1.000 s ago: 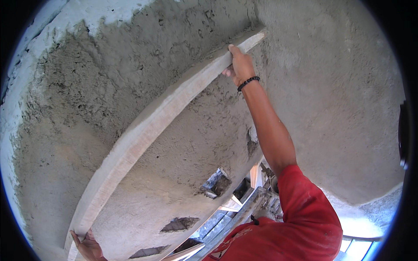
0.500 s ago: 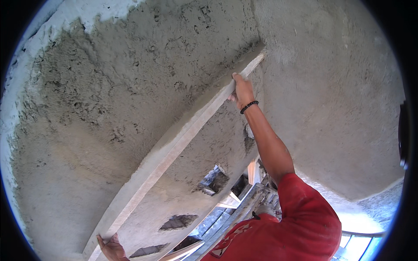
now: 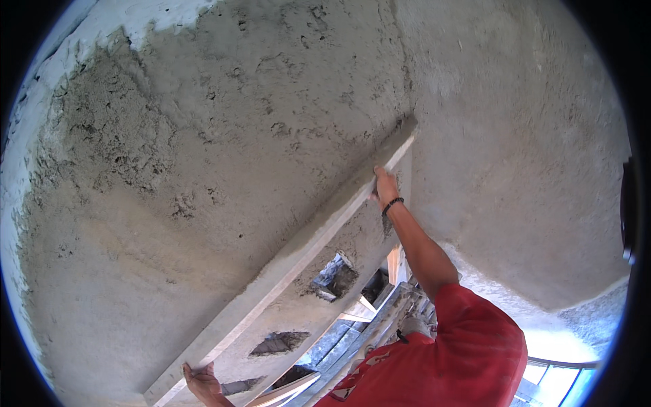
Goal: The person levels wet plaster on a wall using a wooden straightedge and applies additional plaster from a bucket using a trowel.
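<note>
Plaster (image 3: 271, 102) covers most of the wall (image 3: 203, 237), fairly even toward the lower left corner; pits mark the upper left, and a whitish margin (image 3: 156, 19) along that edge seems uncoated, so the surface looks only partly evened. A long pale board (image 3: 281, 268) lies slantwise against the wall, its upper end near the right edge. The left hand (image 3: 203, 385) grips its lower end, the right hand (image 3: 386, 187) its upper part, fingers partly hidden. Below, openings (image 3: 336, 277) stand unfilled.
</note>
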`<act>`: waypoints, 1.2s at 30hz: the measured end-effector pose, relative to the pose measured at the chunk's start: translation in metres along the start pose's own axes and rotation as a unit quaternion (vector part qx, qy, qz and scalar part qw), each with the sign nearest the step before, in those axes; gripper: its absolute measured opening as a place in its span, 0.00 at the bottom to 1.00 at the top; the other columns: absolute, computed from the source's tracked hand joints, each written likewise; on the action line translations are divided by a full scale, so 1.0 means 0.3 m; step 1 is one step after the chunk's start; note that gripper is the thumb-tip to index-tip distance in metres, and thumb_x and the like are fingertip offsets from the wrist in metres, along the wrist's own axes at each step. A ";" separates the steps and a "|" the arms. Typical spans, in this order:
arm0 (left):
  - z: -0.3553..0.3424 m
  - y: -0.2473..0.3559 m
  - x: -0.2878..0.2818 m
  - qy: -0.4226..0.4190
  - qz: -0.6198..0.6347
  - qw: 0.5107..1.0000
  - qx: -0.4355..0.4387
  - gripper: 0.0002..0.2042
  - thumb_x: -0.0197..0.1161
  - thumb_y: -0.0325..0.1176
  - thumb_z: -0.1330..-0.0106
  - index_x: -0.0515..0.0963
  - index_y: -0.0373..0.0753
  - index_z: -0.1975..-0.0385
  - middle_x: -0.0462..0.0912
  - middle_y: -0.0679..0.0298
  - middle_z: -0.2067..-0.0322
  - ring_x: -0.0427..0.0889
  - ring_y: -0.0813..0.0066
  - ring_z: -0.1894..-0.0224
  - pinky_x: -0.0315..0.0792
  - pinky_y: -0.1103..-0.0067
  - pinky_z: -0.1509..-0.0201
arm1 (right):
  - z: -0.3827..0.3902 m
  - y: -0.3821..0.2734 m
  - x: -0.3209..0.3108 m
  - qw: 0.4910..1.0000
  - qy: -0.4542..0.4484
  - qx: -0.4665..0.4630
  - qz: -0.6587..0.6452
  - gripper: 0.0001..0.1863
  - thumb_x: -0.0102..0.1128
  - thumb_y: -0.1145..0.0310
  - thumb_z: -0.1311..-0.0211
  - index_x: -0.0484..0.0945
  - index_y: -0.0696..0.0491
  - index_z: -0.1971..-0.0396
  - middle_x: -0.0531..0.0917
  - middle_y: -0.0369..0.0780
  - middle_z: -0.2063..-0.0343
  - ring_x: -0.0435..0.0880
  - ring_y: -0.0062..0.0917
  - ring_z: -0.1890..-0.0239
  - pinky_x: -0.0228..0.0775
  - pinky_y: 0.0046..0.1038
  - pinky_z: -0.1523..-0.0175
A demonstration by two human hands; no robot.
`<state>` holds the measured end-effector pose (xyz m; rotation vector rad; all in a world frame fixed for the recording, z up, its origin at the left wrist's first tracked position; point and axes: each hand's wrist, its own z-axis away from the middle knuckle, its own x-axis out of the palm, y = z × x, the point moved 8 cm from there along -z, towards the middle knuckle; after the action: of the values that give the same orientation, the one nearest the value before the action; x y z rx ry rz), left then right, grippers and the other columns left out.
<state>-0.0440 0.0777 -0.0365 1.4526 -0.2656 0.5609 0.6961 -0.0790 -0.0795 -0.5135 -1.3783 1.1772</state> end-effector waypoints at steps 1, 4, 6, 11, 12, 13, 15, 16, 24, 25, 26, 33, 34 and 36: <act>-0.007 -0.022 -0.007 -0.012 -0.001 1.000 -0.003 0.17 0.56 0.41 0.34 0.69 0.38 0.51 0.76 0.56 0.52 0.79 0.62 0.55 0.80 0.67 0.60 | -0.016 0.059 -0.023 1.000 -0.006 0.012 -0.006 0.18 0.51 0.56 0.40 0.73 0.58 0.64 0.77 0.38 0.79 0.75 0.22 0.85 0.65 0.24 0.88; 0.001 -0.101 -0.017 -0.025 -0.010 1.000 -0.009 0.18 0.56 0.42 0.34 0.70 0.37 0.51 0.76 0.55 0.51 0.79 0.63 0.54 0.79 0.65 0.59 | -0.093 0.247 -0.136 0.999 -0.005 0.036 0.007 0.18 0.50 0.55 0.40 0.73 0.56 0.61 0.78 0.38 0.77 0.76 0.23 0.83 0.66 0.25 0.86; 0.016 -0.158 -0.032 -0.011 -0.004 1.000 -0.017 0.18 0.55 0.42 0.33 0.70 0.37 0.50 0.76 0.54 0.51 0.79 0.62 0.53 0.78 0.64 0.57 | -0.117 0.365 -0.197 0.998 0.009 0.054 0.019 0.18 0.50 0.55 0.40 0.73 0.55 0.60 0.79 0.38 0.75 0.77 0.23 0.82 0.67 0.26 0.84; -0.009 -0.285 -0.113 -0.051 -0.013 0.999 -0.010 0.19 0.54 0.42 0.33 0.68 0.35 0.49 0.75 0.54 0.49 0.77 0.60 0.50 0.76 0.64 0.52 | -0.145 0.580 -0.283 0.993 -0.013 0.109 -0.031 0.18 0.50 0.57 0.40 0.74 0.53 0.57 0.81 0.39 0.70 0.79 0.25 0.78 0.70 0.29 0.79; 0.004 -0.297 -0.103 -0.049 -0.004 0.999 0.001 0.19 0.54 0.41 0.32 0.68 0.34 0.49 0.75 0.54 0.50 0.77 0.59 0.51 0.76 0.65 0.54 | -0.150 0.587 -0.289 0.993 -0.009 0.093 -0.068 0.14 0.49 0.57 0.40 0.74 0.51 0.61 0.79 0.37 0.71 0.78 0.25 0.79 0.68 0.29 0.79; -0.005 -0.309 -0.110 -0.042 0.000 0.999 -0.004 0.19 0.55 0.41 0.33 0.68 0.35 0.49 0.74 0.54 0.49 0.77 0.58 0.51 0.77 0.65 0.56 | -0.156 0.587 -0.306 0.994 -0.013 0.083 -0.064 0.13 0.49 0.58 0.40 0.73 0.51 0.62 0.78 0.36 0.73 0.77 0.24 0.80 0.67 0.28 0.79; -0.023 -0.310 -0.140 -0.024 0.006 1.000 -0.009 0.21 0.56 0.42 0.35 0.67 0.35 0.48 0.73 0.54 0.49 0.77 0.58 0.52 0.77 0.65 0.60 | -0.157 0.564 -0.303 0.996 -0.026 0.068 -0.058 0.11 0.49 0.58 0.39 0.72 0.49 0.66 0.77 0.35 0.76 0.76 0.22 0.81 0.65 0.27 0.81; -0.019 -0.284 -0.144 -0.034 0.008 0.999 -0.002 0.20 0.56 0.42 0.35 0.67 0.35 0.49 0.74 0.55 0.50 0.77 0.60 0.53 0.77 0.66 0.59 | -0.139 0.529 -0.267 0.996 -0.033 0.055 -0.057 0.10 0.50 0.58 0.40 0.72 0.49 0.67 0.75 0.34 0.78 0.75 0.22 0.82 0.64 0.26 0.81; -0.030 -0.020 -0.062 -0.015 0.010 0.999 0.040 0.20 0.60 0.42 0.37 0.69 0.37 0.50 0.76 0.58 0.52 0.78 0.67 0.54 0.76 0.72 0.59 | -0.022 0.081 -0.015 0.993 -0.074 -0.062 -0.067 0.12 0.53 0.58 0.40 0.72 0.51 0.73 0.74 0.33 0.83 0.71 0.20 0.88 0.59 0.22 0.86; -0.026 0.005 -0.047 -0.011 0.016 0.999 0.042 0.20 0.60 0.42 0.37 0.69 0.37 0.50 0.76 0.58 0.52 0.78 0.67 0.54 0.76 0.72 0.59 | -0.016 0.038 0.013 0.992 -0.084 -0.072 -0.067 0.12 0.53 0.58 0.40 0.72 0.51 0.73 0.74 0.33 0.82 0.71 0.19 0.87 0.59 0.22 0.86; -0.021 0.026 -0.033 -0.007 0.021 0.999 0.045 0.20 0.60 0.42 0.37 0.70 0.37 0.50 0.76 0.59 0.52 0.78 0.67 0.53 0.76 0.72 0.59 | -0.008 -0.005 0.039 0.990 -0.094 -0.081 -0.066 0.12 0.53 0.57 0.40 0.73 0.52 0.72 0.75 0.34 0.82 0.71 0.19 0.87 0.59 0.22 0.86; -0.002 0.187 0.032 -0.038 0.034 0.995 0.081 0.18 0.58 0.39 0.35 0.69 0.34 0.51 0.76 0.56 0.52 0.80 0.65 0.55 0.81 0.72 0.59 | 0.085 -0.298 0.207 0.980 -0.115 -0.139 -0.084 0.13 0.53 0.58 0.40 0.73 0.53 0.72 0.76 0.35 0.82 0.73 0.19 0.87 0.58 0.20 0.88; 0.024 0.201 0.079 -0.034 0.043 0.995 0.081 0.18 0.58 0.39 0.35 0.69 0.34 0.51 0.76 0.56 0.52 0.80 0.65 0.55 0.81 0.72 0.59 | 0.083 -0.337 0.224 0.978 -0.117 -0.149 -0.083 0.13 0.54 0.58 0.40 0.72 0.54 0.71 0.75 0.35 0.82 0.72 0.20 0.87 0.57 0.20 0.88; 0.048 0.224 0.129 -0.033 0.049 0.995 0.075 0.18 0.57 0.38 0.34 0.69 0.34 0.50 0.76 0.55 0.52 0.80 0.65 0.56 0.80 0.72 0.59 | 0.068 -0.404 0.265 0.975 -0.121 -0.168 -0.082 0.14 0.55 0.59 0.41 0.70 0.56 0.70 0.73 0.36 0.82 0.70 0.20 0.88 0.57 0.21 0.89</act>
<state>-0.0433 0.0726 0.0422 1.6112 -0.3549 0.6245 0.7012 -0.0654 0.0662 -0.4910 -1.8114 0.8971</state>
